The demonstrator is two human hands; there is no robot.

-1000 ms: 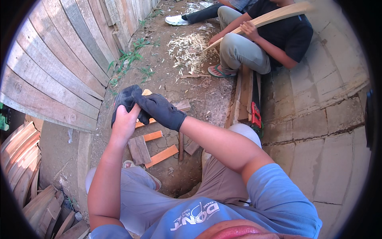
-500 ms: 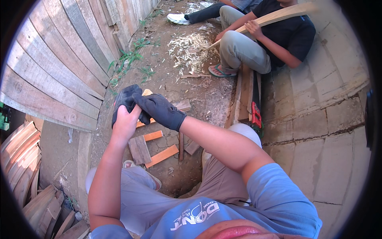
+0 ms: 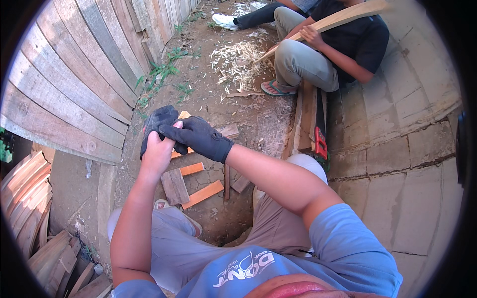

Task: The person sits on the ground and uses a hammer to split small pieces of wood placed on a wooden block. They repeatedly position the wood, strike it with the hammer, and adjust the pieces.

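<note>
In front of my knees, both hands meet above the ground. A black glove covers the fingers of my left hand, while its thumb base and wrist are bare. My right hand, fully in a black glove, reaches across and its fingers close on the left glove beside the thumb. How the left fingers lie inside the glove is hidden. Below the hands lie an orange-toned wood strip, a greyish wood block and a shorter orange piece. More wood shows partly behind the right hand.
A plank fence rises at left, above stacked wood. Ahead right, a seated co-worker holds a long curved board near pale shavings. A red-handled saw rests by the paved slope.
My right hand has shifted slightly to the right, its fingers still against the left glove. The co-worker and the curved board have moved a little to the left.
</note>
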